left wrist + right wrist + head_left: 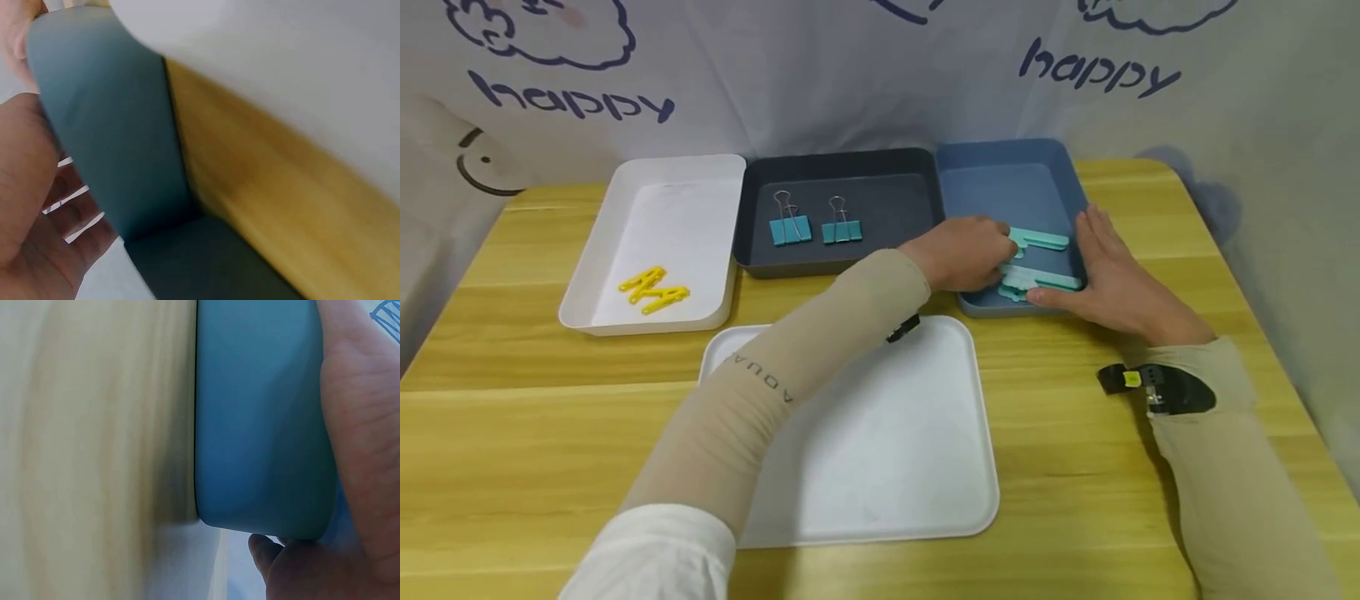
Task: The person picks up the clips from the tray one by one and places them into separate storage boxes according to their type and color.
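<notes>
Mint-green bag sealing clips lie in the blue tray (1011, 171) at the right. My left hand (962, 252) reaches over its front left corner, fingers curled down at the left end of the upper sealing clip (1047, 240). Its fingertips are hidden in the head view, and the tray wall (106, 125) covers part of them in the left wrist view. Just in front lies the lower sealing clip (1045, 278). My right hand (1123, 287) rests against the tray's right side with straight fingers, its thumb extending over the front corner beside the lower clip.
A dark grey tray (895, 212) holds two teal binder clips (842, 231). Yellow clothespins (655, 292) lie in the white tray (655, 208) at the left. A flat white tray (880, 458) sits in front, beneath my left forearm. A printed cloth (850, 75) hangs behind the table.
</notes>
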Motion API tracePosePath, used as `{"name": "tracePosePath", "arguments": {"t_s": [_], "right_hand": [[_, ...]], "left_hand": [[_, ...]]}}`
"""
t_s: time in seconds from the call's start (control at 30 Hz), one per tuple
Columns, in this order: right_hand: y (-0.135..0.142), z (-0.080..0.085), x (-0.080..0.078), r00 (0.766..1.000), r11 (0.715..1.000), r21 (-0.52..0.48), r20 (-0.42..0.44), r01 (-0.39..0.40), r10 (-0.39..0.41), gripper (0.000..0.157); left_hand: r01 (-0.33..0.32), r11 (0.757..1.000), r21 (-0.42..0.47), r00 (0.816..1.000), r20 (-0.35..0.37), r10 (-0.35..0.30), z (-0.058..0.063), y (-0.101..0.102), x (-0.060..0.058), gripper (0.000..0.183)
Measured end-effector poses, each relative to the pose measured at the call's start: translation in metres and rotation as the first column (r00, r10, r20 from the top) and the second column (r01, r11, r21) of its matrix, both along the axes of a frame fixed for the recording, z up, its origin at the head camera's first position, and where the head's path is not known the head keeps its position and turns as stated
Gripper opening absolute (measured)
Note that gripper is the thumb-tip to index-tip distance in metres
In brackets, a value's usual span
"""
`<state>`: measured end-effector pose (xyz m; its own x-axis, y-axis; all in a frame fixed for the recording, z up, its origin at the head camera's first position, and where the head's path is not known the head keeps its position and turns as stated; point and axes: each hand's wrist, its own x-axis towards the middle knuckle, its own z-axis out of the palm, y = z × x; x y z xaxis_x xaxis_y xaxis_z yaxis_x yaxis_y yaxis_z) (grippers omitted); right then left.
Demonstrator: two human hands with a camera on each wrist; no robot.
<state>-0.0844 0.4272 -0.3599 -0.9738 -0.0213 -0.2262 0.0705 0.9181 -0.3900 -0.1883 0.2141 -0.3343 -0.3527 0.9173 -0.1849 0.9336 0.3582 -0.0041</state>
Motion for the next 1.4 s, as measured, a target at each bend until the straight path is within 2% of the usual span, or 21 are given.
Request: {"name": "tracePosePath", "arguments": {"t_s": [0.3,0.5,0.9,1.1,1.4], "right_hand": [[-0.001,0.001,0.000,1.000,1.000,-0.002,0.022,0.003,-0.003,0.129],[-0.001,0.001,-0.001,0.999,1.000,0.000,0.033,-0.002,0.002,0.128],[-0.003,0.000,0.001,0.999,1.000,0.001,0.049,0.009,-0.009,0.128],[-0.005,-0.001,0.002,0.999,1.000,0.021,0.053,0.010,-0.011,0.129],[-0.006,0.002,0.001,0.998,1.000,0.028,0.057,-0.001,0.000,0.128]], "left_hand": [[-0.003,1.000,0.019,1.000,-0.017,0.004,0.018,-0.017,0.000,0.034],[-0.046,0.999,0.019,0.999,-0.024,0.047,0.031,-0.033,0.000,0.036],[-0.116,0.987,0.112,0.992,-0.045,0.121,0.050,-0.083,0.004,0.033],[-0.146,0.973,0.177,0.984,-0.074,0.161,0.055,-0.111,0.005,0.034],[-0.164,0.958,0.235,0.975,-0.109,0.194,0.054,-0.156,0.004,0.033]]}}
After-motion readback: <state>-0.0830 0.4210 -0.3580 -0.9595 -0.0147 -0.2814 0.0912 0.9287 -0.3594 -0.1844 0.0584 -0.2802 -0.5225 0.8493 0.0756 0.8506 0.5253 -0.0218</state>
